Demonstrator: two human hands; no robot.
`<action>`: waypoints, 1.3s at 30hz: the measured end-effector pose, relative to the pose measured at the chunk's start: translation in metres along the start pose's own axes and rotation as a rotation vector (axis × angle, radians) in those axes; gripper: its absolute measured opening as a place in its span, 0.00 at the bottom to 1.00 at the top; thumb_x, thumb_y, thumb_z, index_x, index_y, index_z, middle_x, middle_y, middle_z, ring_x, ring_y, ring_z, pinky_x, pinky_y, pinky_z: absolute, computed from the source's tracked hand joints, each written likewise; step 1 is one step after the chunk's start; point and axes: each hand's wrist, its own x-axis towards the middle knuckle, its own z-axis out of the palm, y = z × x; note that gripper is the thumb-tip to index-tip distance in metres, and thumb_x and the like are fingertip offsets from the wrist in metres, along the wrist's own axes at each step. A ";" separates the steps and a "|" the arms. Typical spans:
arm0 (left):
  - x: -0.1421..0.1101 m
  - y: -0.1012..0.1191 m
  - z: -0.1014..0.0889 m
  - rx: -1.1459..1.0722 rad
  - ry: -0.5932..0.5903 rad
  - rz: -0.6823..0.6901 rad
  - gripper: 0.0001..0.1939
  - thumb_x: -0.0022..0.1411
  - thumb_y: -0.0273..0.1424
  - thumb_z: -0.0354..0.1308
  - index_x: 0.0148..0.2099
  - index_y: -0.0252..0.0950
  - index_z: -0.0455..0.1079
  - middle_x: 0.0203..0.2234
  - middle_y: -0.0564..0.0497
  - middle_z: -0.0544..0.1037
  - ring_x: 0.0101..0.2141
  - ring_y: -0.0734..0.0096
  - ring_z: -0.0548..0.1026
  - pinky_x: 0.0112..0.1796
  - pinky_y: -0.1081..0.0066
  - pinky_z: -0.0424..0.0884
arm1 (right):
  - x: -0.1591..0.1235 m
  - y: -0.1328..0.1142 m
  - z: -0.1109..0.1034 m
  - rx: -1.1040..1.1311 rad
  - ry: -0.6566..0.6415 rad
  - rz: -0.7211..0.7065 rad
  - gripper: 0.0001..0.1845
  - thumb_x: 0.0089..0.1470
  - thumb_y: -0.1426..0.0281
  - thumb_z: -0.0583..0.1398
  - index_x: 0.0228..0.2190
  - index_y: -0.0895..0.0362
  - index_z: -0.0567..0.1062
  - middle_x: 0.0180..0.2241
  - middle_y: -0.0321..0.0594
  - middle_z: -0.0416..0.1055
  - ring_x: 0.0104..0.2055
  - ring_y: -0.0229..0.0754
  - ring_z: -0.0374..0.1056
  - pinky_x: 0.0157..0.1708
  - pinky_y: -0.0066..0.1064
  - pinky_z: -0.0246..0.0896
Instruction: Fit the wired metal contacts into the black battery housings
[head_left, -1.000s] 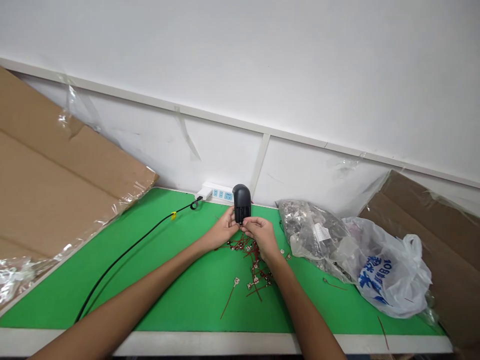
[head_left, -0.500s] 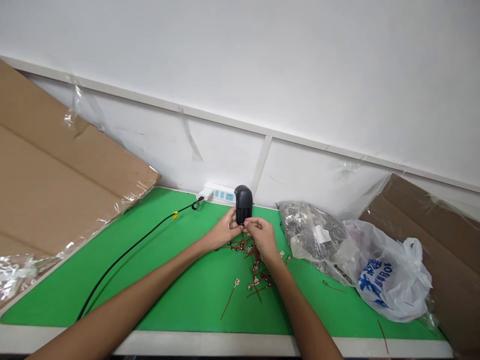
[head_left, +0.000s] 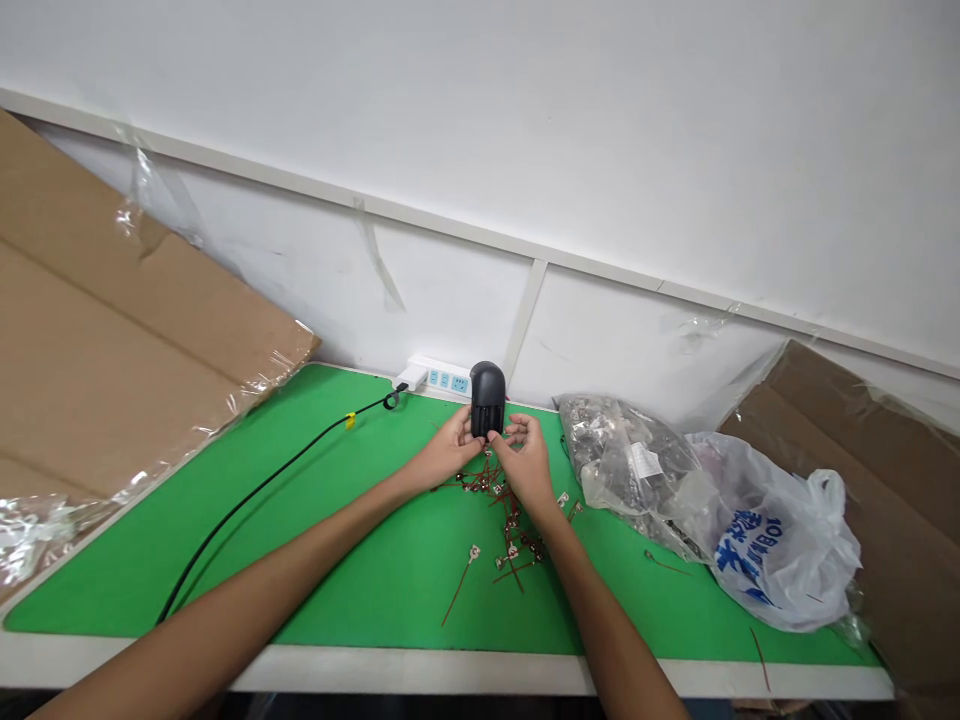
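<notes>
A black rounded device (head_left: 487, 397) stands upright near the back of the green mat (head_left: 352, 540). My left hand (head_left: 448, 452) grips its lower left side with curled fingers. My right hand (head_left: 524, 456) is at its lower right, thumb and fingers pinched close to the base on something too small to name. Below both hands lies a pile of red wires with small metal terminals (head_left: 507, 520).
A black cable (head_left: 262, 487) runs from the mat's left front to a white power strip (head_left: 435, 377) at the wall. Clear bags of metal parts (head_left: 637, 465) and a white printed bag (head_left: 772, 545) lie to the right. Cardboard sheets (head_left: 112, 340) lean at both sides.
Both hands stay at the base of the black device; my right hand has shifted slightly up and its fingers have spread a little. The camera has tilted a bit.
</notes>
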 end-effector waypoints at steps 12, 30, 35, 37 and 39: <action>-0.003 0.013 0.000 0.008 -0.002 -0.148 0.31 0.55 0.30 0.68 0.60 0.34 0.67 0.50 0.42 0.80 0.41 0.66 0.80 0.40 0.70 0.77 | 0.004 -0.004 -0.012 -0.001 -0.275 -0.031 0.16 0.57 0.59 0.63 0.41 0.57 0.75 0.39 0.43 0.80 0.39 0.44 0.76 0.42 0.35 0.70; -0.003 0.007 0.003 0.069 0.081 -0.019 0.37 0.55 0.27 0.65 0.66 0.34 0.60 0.49 0.42 0.80 0.34 0.71 0.80 0.40 0.69 0.76 | 0.005 0.000 -0.015 -0.051 -0.242 -0.035 0.17 0.57 0.59 0.63 0.44 0.57 0.75 0.34 0.40 0.79 0.35 0.42 0.72 0.37 0.32 0.66; -0.002 0.005 0.004 0.055 0.105 -0.034 0.38 0.53 0.26 0.67 0.64 0.34 0.60 0.50 0.41 0.79 0.34 0.71 0.80 0.40 0.69 0.77 | 0.004 0.000 -0.014 -0.056 -0.239 -0.029 0.16 0.57 0.60 0.63 0.43 0.57 0.75 0.34 0.40 0.79 0.34 0.42 0.73 0.37 0.32 0.66; -0.003 0.005 0.005 0.045 0.104 -0.037 0.37 0.53 0.26 0.68 0.64 0.34 0.60 0.50 0.41 0.79 0.35 0.71 0.80 0.40 0.69 0.77 | 0.005 0.001 -0.013 -0.061 -0.240 -0.026 0.15 0.57 0.61 0.63 0.43 0.57 0.75 0.34 0.40 0.79 0.35 0.43 0.73 0.37 0.33 0.66; -0.003 0.005 0.005 0.037 0.099 -0.043 0.38 0.53 0.26 0.69 0.64 0.34 0.59 0.50 0.42 0.79 0.35 0.72 0.80 0.41 0.70 0.77 | 0.005 0.002 -0.014 -0.063 -0.244 -0.020 0.15 0.57 0.61 0.63 0.43 0.57 0.75 0.35 0.41 0.79 0.35 0.43 0.73 0.38 0.33 0.67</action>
